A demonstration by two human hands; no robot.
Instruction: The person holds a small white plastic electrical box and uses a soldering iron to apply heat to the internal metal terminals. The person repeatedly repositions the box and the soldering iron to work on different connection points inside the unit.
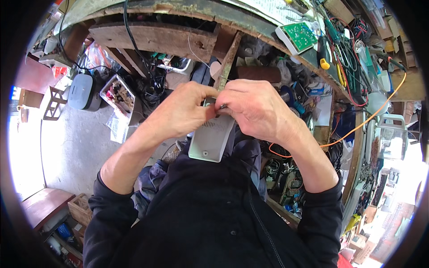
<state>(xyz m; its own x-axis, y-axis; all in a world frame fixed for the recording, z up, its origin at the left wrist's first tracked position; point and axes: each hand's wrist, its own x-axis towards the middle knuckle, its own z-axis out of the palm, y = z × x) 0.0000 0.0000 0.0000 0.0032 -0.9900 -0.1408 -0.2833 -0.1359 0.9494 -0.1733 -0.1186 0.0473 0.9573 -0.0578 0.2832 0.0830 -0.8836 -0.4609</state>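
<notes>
Cluttered on every side, this workshop has a worn wooden bench (pixel 201 11) running across the far side and curving round to the right, with parts and cables crammed beneath it. Pale concrete floor (pixel 67 152) opens out to the left. On the near side is a person in a black long-sleeved top (pixel 201 214), both forearms bare and reaching inward over the lap. Off to the far left sits a rounded grey bin (pixel 82 91), and just right of it a box (pixel 134 115) full of scraps. An orange cable (pixel 333 144) loops down the right side from the bench.

Over the lap, in the middle of it all, lies a pale plastic casing (pixel 209 143), its slotted vents facing up and a small round hole at the near end. The left hand (pixel 181 109) is curled over its far end, thumb and fingers drawn close; I can't tell what they grip. The right hand (pixel 257 109) comes in from the other side, fingertips pinched on a small dark piece (pixel 223 106) too hidden to make out. On the far right of the bench are a green circuit board (pixel 298 36) and, just beside it, a black-and-yellow screwdriver (pixel 322 51).
</notes>
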